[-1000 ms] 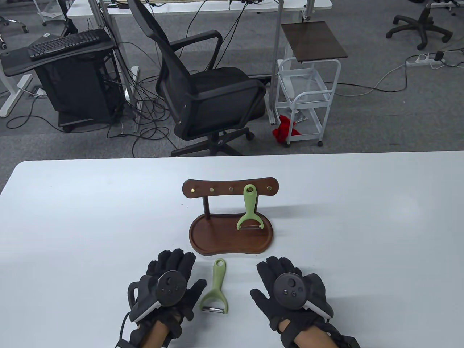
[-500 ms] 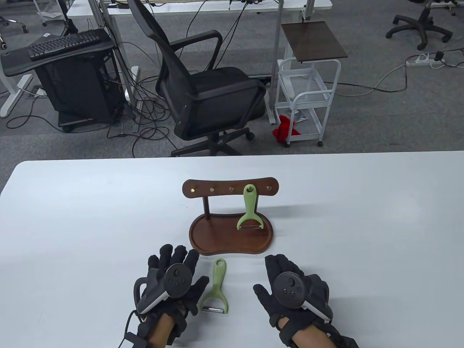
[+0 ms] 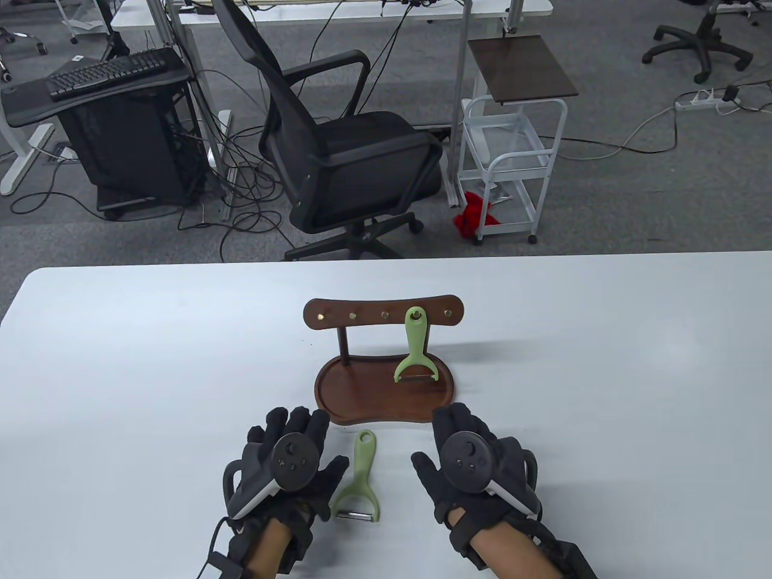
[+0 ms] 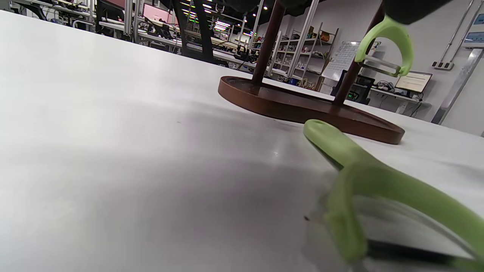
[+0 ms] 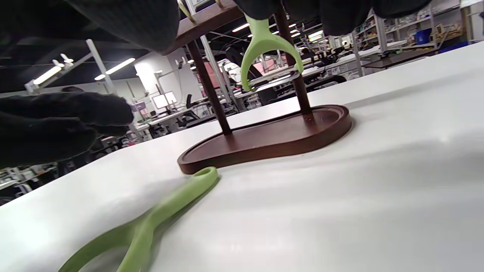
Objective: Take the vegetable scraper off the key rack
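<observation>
Open table (image 3: 151,362) flanks the key rack (image 3: 383,314); a loose scraper (image 3: 359,476) lies before its tray (image 3: 338,398)

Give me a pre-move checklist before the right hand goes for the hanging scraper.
1. Hanging scraper on its peg, fourth from the left on the rack: ok.
2. Right hand free, holding nothing: ok.
3. Left hand free, clear of the rack: ok.
4. Second scraper lies on the table between the hands, off the reach path: ok.
5. Rack base flat on the table: ok.
6. Scraper loop slips freely off the peg: cannot tell.
</observation>
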